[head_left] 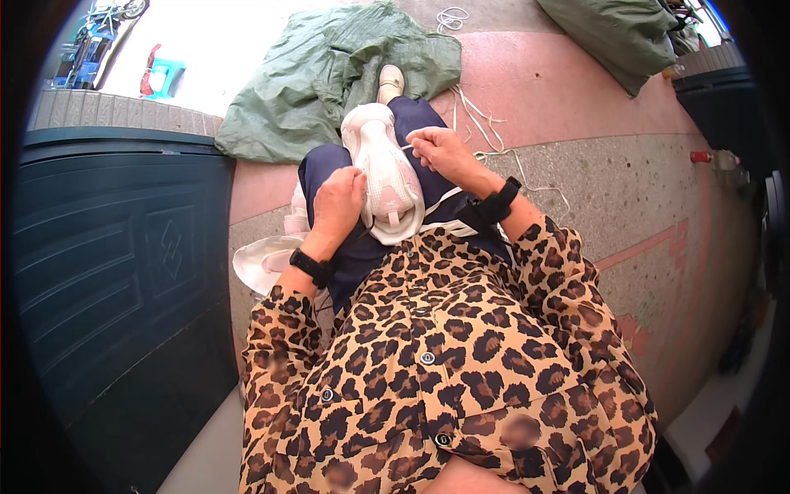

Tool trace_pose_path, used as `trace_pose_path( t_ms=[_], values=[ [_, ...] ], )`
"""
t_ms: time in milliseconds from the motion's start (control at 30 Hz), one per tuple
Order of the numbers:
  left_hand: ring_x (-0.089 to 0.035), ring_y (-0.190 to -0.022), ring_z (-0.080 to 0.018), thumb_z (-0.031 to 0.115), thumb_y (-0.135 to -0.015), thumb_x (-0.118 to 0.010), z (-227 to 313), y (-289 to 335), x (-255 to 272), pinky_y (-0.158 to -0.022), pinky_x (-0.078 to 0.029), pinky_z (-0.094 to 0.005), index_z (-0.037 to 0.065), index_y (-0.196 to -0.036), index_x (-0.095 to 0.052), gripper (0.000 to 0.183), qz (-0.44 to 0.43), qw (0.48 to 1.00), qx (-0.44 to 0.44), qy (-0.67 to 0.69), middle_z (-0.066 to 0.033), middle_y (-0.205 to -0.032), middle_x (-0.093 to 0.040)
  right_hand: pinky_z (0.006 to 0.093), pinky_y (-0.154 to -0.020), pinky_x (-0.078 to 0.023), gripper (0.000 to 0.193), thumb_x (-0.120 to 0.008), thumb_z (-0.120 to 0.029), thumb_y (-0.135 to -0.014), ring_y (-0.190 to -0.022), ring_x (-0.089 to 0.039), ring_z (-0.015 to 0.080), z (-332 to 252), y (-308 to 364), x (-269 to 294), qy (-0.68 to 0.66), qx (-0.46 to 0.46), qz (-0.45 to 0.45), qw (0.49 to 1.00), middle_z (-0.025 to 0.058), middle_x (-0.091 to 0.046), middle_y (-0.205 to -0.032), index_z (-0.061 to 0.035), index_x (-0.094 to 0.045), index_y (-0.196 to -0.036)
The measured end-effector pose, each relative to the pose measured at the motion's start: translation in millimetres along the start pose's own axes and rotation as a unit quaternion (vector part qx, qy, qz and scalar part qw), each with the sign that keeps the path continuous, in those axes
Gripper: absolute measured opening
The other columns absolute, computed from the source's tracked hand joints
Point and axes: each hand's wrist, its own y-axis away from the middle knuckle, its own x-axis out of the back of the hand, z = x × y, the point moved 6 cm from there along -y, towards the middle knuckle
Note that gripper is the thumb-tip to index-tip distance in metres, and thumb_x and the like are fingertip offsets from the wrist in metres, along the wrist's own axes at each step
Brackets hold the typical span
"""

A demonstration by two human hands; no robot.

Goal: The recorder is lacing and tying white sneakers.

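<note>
A pale pink and white shoe upper (387, 185) lies lengthwise across my lap, on dark blue trousers (420, 119). My right hand (448, 156) is at its right side, thumb and fingers pinching a thin white lace that runs toward the upper. At its left edge, my left hand (339, 202) is closed with the fingers curled; whatever it grips is hidden. More white laces (444, 199) lie over my right thigh. Beside my left leg, similar pale pink and white shoe pieces (267, 259) rest on the floor.
A green tarp sheet (288, 90) spreads beyond my feet, and a full green sack (613, 33) stands at the far right. Loose white cords (494, 148) trail over the pink and grey floor. A dark blue door panel (123, 247) stands at my left.
</note>
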Motion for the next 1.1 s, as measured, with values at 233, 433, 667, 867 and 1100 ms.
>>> trace_pose_path(
  t_ms=[233, 433, 667, 867, 1100],
  values=[
    [-0.057, -0.075, -0.0315, 0.011, -0.075, -0.058, 7, -34, -15, -0.069, -0.045, -0.0378, 0.0, -0.083, -0.06, 0.013, 0.024, 0.995, -0.091, -0.01, -0.0155, -0.081, -0.058, 0.0383, -0.069, -0.046, 0.019, -0.05, -0.01, -0.077, -0.078, -0.06, 0.0334, 0, -14, -29, 0.296, 0.099, -0.058, 0.948, 0.0228, -0.059, -0.077, 0.0, -0.064, -0.084],
    [-0.057, -0.075, -0.031, 0.012, -0.074, -0.061, 12, -37, -16, -0.066, -0.045, -0.037, 0.001, -0.079, -0.061, 0.013, -0.003, 0.994, -0.11, -0.021, -0.0147, -0.077, -0.058, 0.0401, -0.071, -0.046, 0.02, -0.051, -0.015, -0.078, -0.078, -0.06, 0.0338, 3, -12, -21, 0.311, 0.133, 0.008, 0.941, 0.0217, -0.06, -0.078, -0.0002, -0.064, -0.084],
    [-0.059, -0.072, -0.0314, 0.015, -0.074, -0.061, 13, -43, -18, -0.066, -0.046, -0.0387, 0.003, -0.076, -0.063, 0.013, -0.008, 0.998, -0.064, 0.004, -0.0145, -0.077, -0.06, 0.0408, -0.072, -0.046, 0.021, -0.05, -0.016, -0.08, -0.079, -0.059, 0.0345, -9, -9, -20, 0.325, 0.134, 0.025, 0.936, 0.0207, -0.061, -0.081, 0.0004, -0.062, -0.085],
    [-0.06, -0.072, -0.03, 0.018, -0.072, -0.062, 6, -45, -20, -0.066, -0.047, -0.0373, 0.004, -0.074, -0.066, 0.014, -0.013, 1.0, 0.0, 0.027, -0.0147, -0.075, -0.062, 0.0429, -0.07, -0.046, 0.021, -0.048, -0.016, -0.08, -0.078, -0.059, 0.0357, -11, -7, -28, 0.367, 0.127, 0.005, 0.922, 0.0218, -0.06, -0.077, -0.0002, -0.061, -0.082],
    [-0.061, -0.071, -0.0297, 0.02, -0.071, -0.063, 2, -45, -22, -0.065, -0.048, -0.0368, 0.005, -0.073, -0.067, 0.016, -0.011, 0.998, 0.025, 0.051, -0.0148, -0.074, -0.062, 0.0426, -0.071, -0.045, 0.021, -0.048, -0.016, -0.08, -0.079, -0.058, 0.0358, -11, -11, -31, 0.384, 0.139, -0.003, 0.913, 0.0221, -0.06, -0.079, 0.001, -0.06, -0.082]
  ],
)
